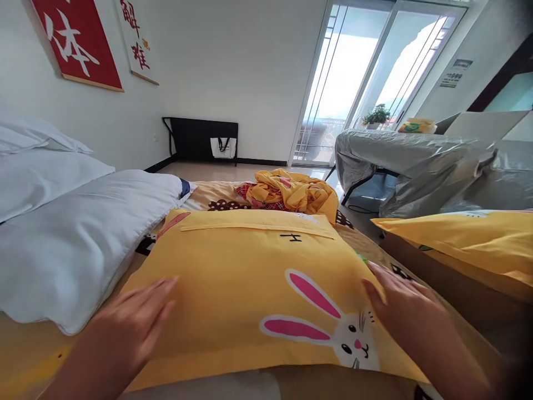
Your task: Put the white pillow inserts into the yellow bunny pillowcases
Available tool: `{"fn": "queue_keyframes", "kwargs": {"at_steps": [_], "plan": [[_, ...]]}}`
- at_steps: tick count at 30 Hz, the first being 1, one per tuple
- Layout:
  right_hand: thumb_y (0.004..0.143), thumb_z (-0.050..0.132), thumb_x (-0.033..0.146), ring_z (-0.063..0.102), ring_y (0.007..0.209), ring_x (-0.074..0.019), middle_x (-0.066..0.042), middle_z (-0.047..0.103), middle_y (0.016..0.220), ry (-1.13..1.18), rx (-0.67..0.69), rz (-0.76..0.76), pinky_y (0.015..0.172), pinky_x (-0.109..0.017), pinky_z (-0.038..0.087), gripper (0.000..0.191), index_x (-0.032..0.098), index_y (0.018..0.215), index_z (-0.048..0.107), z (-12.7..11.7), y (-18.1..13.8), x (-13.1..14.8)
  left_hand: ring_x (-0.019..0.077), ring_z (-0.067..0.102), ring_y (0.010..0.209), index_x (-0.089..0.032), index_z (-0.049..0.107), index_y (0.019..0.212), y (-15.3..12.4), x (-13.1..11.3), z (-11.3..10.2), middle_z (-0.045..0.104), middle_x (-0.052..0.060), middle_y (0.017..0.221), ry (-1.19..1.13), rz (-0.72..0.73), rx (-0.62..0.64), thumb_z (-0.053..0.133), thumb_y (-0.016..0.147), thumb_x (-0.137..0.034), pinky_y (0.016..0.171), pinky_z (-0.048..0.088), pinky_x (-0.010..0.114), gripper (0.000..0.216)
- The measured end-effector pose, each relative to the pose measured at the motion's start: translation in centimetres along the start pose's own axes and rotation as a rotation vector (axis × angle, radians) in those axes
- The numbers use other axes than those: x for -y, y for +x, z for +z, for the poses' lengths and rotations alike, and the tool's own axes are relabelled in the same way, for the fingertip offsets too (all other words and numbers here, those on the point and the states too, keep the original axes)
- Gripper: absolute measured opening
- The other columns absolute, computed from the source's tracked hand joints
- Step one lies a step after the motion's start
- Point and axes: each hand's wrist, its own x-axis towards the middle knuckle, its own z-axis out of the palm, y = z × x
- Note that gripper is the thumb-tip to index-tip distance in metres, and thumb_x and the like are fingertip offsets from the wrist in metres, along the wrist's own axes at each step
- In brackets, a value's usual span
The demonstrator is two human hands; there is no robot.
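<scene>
A yellow pillow (233, 278) with a white rabbit print lies flat in front of me, a folded seam running across its far side. My left hand (133, 316) rests at its left side, slightly blurred, fingers stretched out and close together. At the right edge, beside the rabbit's face, my right hand (403, 305) lies with thumb and fingers apart. Neither hand grips anything. Beyond the pillow sits a crumpled heap of yellow cloth (295, 191) on the patterned sheet (208, 191).
White pillows (83, 222) are piled on the left. Another yellow pillow (466, 244) lies on a brown box-like surface at the right. Behind it stands a table draped in plastic sheeting (416, 150). A black folded panel (200, 139) with a white bag (222, 148) leans against the back wall.
</scene>
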Motion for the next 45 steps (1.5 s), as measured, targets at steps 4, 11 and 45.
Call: {"fn": "queue_keyframes", "kwargs": {"at_steps": [4, 11, 45], "plan": [[0.095, 0.027, 0.048, 0.036, 0.135, -0.0239, -0.008, 0.043, 0.144, 0.224, 0.11, -0.369, 0.109, -0.044, 0.029, 0.056, 0.017, 0.14, 0.042, -0.5, 8.5, 13.8, 0.0203, 0.038, 0.134, -0.013, 0.043, 0.138, 13.3, -7.4, 2.4, 0.043, 0.008, 0.144, -0.09, 0.143, 0.152, 0.03, 0.091, -0.026, 0.11, 0.033, 0.039, 0.051], [0.096, 0.022, 0.052, 0.022, 0.141, -0.0197, -0.005, 0.029, 0.152, 0.207, 0.404, -0.183, 0.112, -0.046, 0.02, 0.057, 0.023, 0.144, 0.034, 6.5, 12.9, 12.2, 0.0205, 0.031, 0.138, -0.019, 0.04, 0.14, 17.7, -6.0, 9.8, 0.037, 0.007, 0.148, -0.116, -0.062, 0.258, 0.026, 0.095, -0.042, 0.114, 0.023, 0.047, 0.053], [0.091, 0.019, 0.039, 0.047, 0.126, -0.0266, -0.009, 0.052, 0.136, -0.133, 0.068, 0.106, 0.1, -0.05, 0.038, 0.056, 0.021, 0.136, 0.047, 7.8, -8.6, -8.9, 0.0189, 0.027, 0.14, -0.023, 0.038, 0.141, 16.9, -3.0, 9.9, 0.033, 0.006, 0.15, -0.082, -0.19, 0.279, 0.02, 0.094, -0.045, 0.114, 0.021, 0.046, 0.055]]}}
